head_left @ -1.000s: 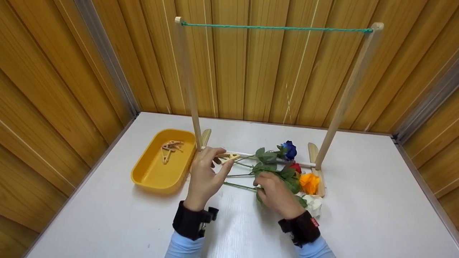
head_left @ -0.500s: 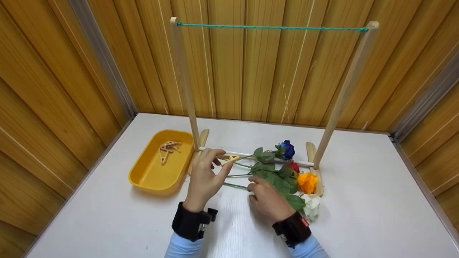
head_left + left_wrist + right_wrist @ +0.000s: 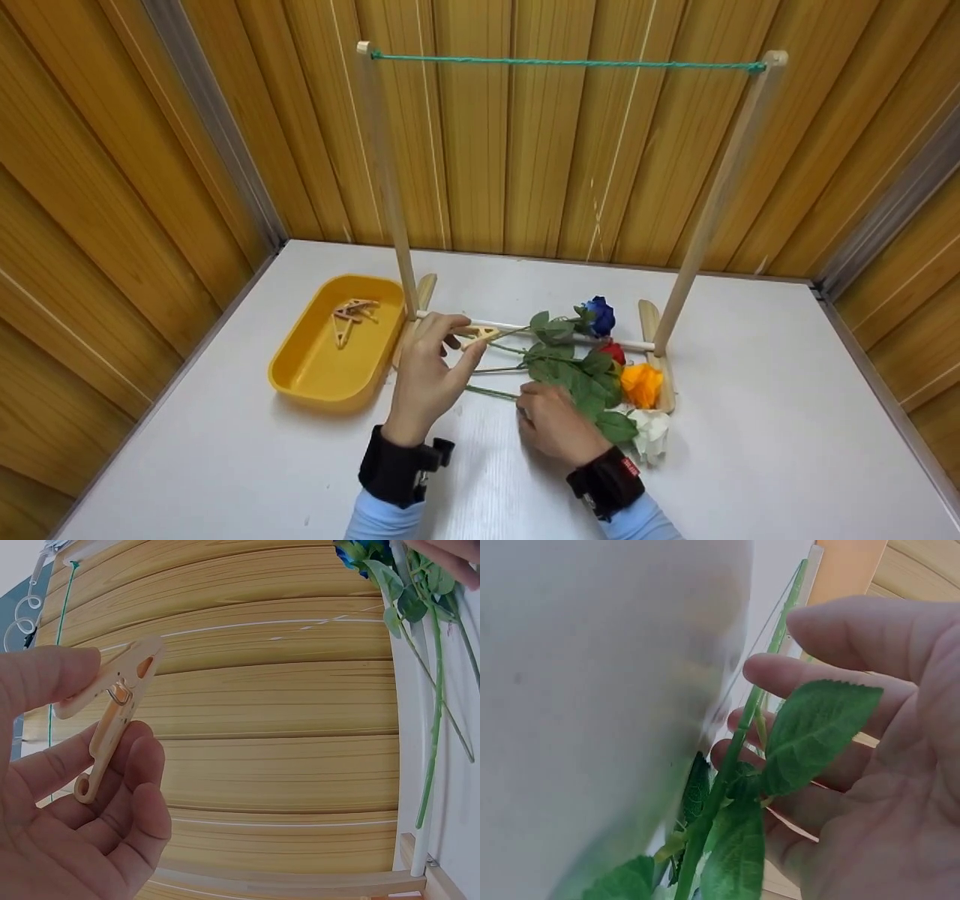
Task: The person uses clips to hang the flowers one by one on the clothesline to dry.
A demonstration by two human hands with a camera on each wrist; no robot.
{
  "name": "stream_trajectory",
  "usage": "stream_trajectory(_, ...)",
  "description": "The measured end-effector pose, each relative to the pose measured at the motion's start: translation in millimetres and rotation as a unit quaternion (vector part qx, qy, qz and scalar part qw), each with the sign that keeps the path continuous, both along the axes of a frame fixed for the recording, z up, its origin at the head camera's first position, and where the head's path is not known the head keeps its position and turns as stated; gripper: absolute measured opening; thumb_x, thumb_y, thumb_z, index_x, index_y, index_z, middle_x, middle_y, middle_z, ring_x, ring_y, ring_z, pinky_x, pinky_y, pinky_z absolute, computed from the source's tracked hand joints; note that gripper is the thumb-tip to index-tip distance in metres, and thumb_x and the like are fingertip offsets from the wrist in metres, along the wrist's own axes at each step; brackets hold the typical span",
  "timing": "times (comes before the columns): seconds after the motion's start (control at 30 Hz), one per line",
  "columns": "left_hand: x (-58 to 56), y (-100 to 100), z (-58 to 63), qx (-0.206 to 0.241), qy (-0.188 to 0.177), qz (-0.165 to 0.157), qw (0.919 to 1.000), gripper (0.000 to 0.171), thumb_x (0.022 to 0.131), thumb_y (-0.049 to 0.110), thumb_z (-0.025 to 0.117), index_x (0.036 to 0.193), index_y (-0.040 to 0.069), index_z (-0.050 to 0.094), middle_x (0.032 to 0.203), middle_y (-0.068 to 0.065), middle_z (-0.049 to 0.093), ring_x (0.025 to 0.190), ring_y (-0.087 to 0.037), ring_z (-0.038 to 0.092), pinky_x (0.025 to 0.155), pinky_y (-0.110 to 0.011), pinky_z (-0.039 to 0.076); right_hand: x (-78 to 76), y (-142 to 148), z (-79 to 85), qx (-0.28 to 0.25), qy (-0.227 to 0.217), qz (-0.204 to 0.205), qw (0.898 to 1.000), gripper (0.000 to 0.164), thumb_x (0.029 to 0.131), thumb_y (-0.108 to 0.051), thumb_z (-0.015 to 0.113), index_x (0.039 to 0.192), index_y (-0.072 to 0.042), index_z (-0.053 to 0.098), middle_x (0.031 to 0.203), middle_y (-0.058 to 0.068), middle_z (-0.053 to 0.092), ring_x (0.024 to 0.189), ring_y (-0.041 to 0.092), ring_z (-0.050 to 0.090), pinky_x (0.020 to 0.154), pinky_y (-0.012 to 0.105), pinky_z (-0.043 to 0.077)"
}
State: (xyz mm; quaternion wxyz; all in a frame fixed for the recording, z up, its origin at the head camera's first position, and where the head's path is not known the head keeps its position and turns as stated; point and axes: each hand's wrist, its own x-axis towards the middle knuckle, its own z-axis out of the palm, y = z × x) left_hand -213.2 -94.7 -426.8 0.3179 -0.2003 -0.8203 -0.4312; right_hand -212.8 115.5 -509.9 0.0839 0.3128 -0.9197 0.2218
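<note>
My left hand pinches a pale wooden clothespin by its legs, its tip pointing away from the palm in the left wrist view. The right hand is low over the table at the white rose's stem. In the right wrist view, its loosely bent fingers lie around the green stem, thumb apart from it. Beside this rose lie an orange rose, a red rose, mostly covered, and a blue rose, stems pointing left.
Several clothespins lie in a yellow tray at the left. Behind the hands stands a wooden frame, with a green cord strung between its post tops. A white bar joins the posts low down.
The right hand has moved left and down, off the leaves and toward the white rose's stem. The left hand keeps the clothespin in nearly the same place.
</note>
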Motion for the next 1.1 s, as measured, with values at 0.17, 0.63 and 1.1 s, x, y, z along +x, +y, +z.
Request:
stream_trajectory(0.17,0.1,0.4,0.8,-0.002,-0.007,0.005,1.0000,0.024,0.090,0.015,0.080,0.109,0.003,0.072,0.094,-0.008,0.067,0.079,-0.019,0.062,0.069,-0.031,0.047,-0.8,0.9,-2.2,0.006,0.045,-0.001,0.999,0.009,0.083,0.004,0.069,0.077,-0.002,0.069,0.099,0.012,0.070,0.093,0.031,0.065,0.082,0.050,0.050)
stream_trajectory(0.63,1.1,1.1,-0.4,0.001,-0.017,0.007,0.9998,0.024,0.088,0.015,0.082,0.107,0.005,0.072,0.092,-0.003,0.066,0.079,-0.020,0.061,0.067,-0.027,0.045,0.4,1.3,1.1,0.012,-0.006,-0.014,1.000,0.011,0.087,0.001,0.069,0.077,-0.004,0.070,0.104,0.012,0.070,0.100,0.032,0.064,0.092,0.053,0.046)
stream_trajectory(1.1,-2.8,5.4,-10.8,0.010,-0.019,-0.010,0.9997,0.022,0.089,0.013,0.081,0.107,0.006,0.071,0.095,-0.004,0.067,0.076,-0.021,0.062,0.065,-0.031,0.050,-0.9,3.7,8.7,0.005,-0.020,-0.003,1.000,0.006,0.088,0.002,0.070,0.090,0.003,0.075,0.108,0.015,0.070,0.103,0.033,0.065,0.093,0.055,0.047)
